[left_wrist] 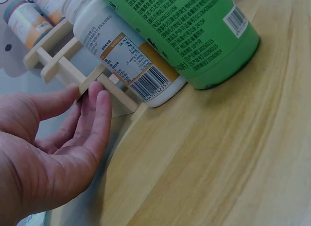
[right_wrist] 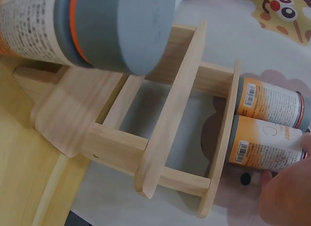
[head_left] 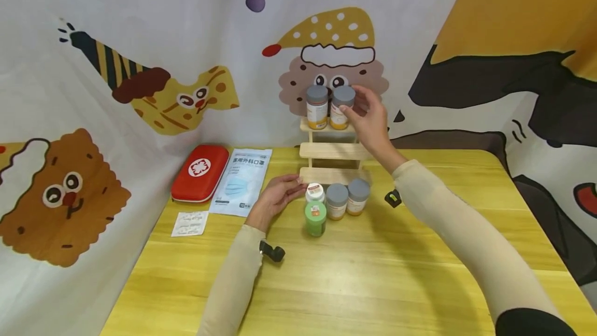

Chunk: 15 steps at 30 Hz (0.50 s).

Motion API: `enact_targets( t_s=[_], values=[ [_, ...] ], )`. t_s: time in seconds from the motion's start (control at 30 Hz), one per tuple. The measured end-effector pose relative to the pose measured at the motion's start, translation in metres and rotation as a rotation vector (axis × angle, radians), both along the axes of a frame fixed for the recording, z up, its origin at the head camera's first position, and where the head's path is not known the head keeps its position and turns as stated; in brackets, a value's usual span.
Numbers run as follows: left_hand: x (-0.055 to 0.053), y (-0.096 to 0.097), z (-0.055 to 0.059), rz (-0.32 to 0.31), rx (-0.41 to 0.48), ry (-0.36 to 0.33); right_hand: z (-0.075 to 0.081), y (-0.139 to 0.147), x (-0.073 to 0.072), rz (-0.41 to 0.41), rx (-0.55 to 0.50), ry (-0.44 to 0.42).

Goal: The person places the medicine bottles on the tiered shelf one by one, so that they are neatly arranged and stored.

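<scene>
On the top step of a small wooden tiered rack (head_left: 331, 150) stand two grey-capped pill bottles. My right hand (head_left: 371, 118) grips the right-hand bottle (head_left: 339, 115) near its cap, fingers behind and thumb in front. In the right wrist view, that bottle (right_wrist: 266, 144) has its base against the top step, beside the other bottle (right_wrist: 269, 103). My left hand (head_left: 280, 195) pinches the left end of the lowest step between thumb and fingertips, as the left wrist view shows at the rack (left_wrist: 92, 75). Close to its fingers stands a white-capped bottle (head_left: 315, 191).
In front of the rack, a green bottle (head_left: 315, 219) and two grey-capped bottles (head_left: 337, 202) stand on the wooden table (head_left: 354, 284). To the left lie a red first-aid case (head_left: 200, 172), a mask packet (head_left: 242, 180) and a small white packet (head_left: 189, 223). A cartoon-printed cloth (head_left: 186, 14) hangs behind.
</scene>
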<state>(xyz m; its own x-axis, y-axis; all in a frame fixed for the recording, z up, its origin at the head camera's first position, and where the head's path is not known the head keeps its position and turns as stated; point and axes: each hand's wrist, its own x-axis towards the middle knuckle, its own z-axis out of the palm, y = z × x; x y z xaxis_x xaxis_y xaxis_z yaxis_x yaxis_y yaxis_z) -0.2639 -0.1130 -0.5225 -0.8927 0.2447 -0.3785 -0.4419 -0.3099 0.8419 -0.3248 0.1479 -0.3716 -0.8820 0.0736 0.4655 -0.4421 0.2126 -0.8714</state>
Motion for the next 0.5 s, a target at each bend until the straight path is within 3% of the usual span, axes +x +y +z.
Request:
enact_targets(
  t_s=[0.27,0.5],
  values=[
    [-0.0015,-0.0006,-0.0007,-0.002,-0.002,0.0,0.0057,0.0002,-0.0077,-0.032,0.029,-0.062],
    [-0.0011,0.0005,0.0007,0.012,-0.015,-0.009,0.0053,0.0,-0.0106,-0.038,0.056,-0.058]
  ],
)
